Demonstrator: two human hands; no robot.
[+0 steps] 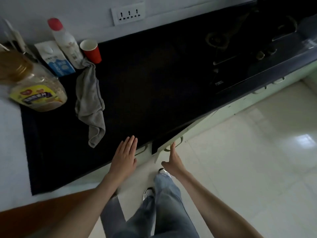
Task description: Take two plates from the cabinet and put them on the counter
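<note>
cabinet interior (pixel 155 146) dark, plates unseen, stove (pixel 248 48) dim and blurred

A single head view looks steeply down at the counter (pixel 154 83) edge and floor (pixel 257 152).

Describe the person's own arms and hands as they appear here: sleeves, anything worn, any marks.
Both forearms are bare up to the frame edge, with no sleeves in view. The left hand and right hand wear no gloves; no rings, watch or bracelet can be made out. No markings are visible, though the picture is dim and soft. Below them show faded blue jeans and pale sneakers.
</note>
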